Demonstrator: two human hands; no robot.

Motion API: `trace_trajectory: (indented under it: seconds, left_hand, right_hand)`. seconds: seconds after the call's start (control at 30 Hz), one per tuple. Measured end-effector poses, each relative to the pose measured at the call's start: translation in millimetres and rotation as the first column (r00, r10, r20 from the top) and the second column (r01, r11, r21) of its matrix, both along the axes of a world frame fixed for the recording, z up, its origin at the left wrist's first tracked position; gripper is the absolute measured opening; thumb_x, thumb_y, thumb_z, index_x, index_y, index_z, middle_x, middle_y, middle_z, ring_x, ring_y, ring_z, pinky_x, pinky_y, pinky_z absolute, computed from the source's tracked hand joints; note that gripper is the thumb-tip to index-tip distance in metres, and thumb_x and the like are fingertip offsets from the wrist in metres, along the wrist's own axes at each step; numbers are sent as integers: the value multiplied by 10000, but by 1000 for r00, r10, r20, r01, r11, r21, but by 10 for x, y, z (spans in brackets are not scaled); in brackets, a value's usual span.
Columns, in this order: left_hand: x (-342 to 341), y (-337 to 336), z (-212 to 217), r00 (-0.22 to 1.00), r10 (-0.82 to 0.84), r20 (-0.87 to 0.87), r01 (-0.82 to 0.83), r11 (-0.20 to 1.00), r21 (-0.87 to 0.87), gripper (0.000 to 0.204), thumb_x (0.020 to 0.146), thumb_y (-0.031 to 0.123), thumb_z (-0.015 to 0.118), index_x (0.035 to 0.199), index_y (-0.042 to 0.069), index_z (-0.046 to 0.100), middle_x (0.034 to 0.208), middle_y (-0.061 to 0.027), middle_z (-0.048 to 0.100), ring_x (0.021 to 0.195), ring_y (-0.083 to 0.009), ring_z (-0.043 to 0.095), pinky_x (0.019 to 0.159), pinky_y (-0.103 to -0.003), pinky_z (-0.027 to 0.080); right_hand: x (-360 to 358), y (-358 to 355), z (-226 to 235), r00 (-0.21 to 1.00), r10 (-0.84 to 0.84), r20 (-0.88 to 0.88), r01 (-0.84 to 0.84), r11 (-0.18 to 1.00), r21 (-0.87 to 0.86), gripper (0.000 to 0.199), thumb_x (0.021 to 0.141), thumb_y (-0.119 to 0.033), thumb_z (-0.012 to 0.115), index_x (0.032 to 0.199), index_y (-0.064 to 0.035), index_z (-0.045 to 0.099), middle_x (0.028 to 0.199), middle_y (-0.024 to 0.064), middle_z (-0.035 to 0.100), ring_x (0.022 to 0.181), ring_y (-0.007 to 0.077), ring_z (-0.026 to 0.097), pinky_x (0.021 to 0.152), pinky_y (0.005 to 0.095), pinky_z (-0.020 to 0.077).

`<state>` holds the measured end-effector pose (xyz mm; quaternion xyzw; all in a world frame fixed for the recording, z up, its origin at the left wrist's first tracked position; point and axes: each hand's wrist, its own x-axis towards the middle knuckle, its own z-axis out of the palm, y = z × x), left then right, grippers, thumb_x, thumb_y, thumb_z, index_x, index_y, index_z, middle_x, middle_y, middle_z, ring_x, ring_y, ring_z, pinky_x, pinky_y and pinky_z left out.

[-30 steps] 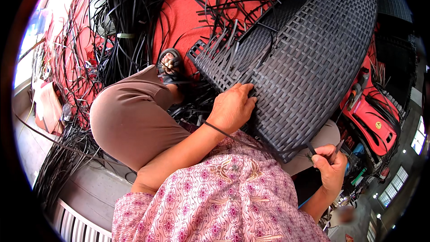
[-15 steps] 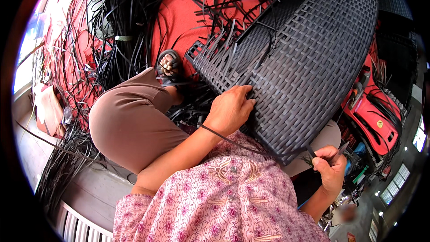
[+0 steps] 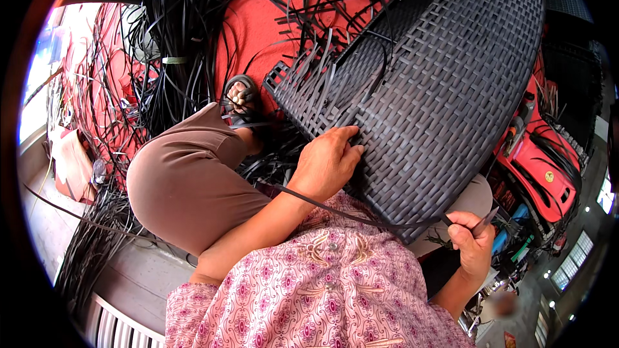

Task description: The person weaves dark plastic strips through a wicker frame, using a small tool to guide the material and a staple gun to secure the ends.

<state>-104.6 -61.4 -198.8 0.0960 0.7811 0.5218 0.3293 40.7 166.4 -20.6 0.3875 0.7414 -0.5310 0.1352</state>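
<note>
A large curved panel of dark grey woven plastic strips [image 3: 445, 84] leans across my lap, with loose strip ends fanning out along its left part. My left hand [image 3: 329, 160] is closed at its near left edge, fingertips against the weave; what they pinch is partly hidden. At the panel's lower right corner, my right hand [image 3: 472, 237] pinches the end of a long black strip [image 3: 335, 209]. That strip runs across my lap to my left wrist. A pointed metal blade [image 3: 485, 219] also sticks out of my right hand; its handle is hidden in the grip.
A thick bundle of black strips [image 3: 173, 38] stands at the far left on the red floor covering [image 3: 258, 19], among loose strands. To the right lies a red plastic piece [image 3: 541, 177] with tools beside it. A white slatted rack [image 3: 119, 325] is at the lower left.
The black strip has lifted slightly and bows more loosely between my left wrist and right hand. Both hands have stayed nearly in place.
</note>
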Motion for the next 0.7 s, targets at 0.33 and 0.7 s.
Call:
trace_trajectory:
  seconds: [0.33,0.7]
  left_hand:
    - [-17,-1,9,996,3,89,-5,1000,30,391,900,158,689,1223,-57,644,783,-120,618,685,-205,607,663,-330,500]
    - [-48,7,-51,993,-104,-60,101,994,-48,352,898,174,674,1183,-33,667,892,-190,673,790,-305,683,738,-382,530]
  right_hand:
    - [38,37,-14,1000,-10,-1,10,999,-49,208,871,-90,725,1031,43,735,714,-43,590,592,28,460,540,209,342]
    - [-26,-19,-29,999,-9,53,8,1000,30,144,864,-67,730,962,30,691,675,-26,582,570,41,499,520,207,375]
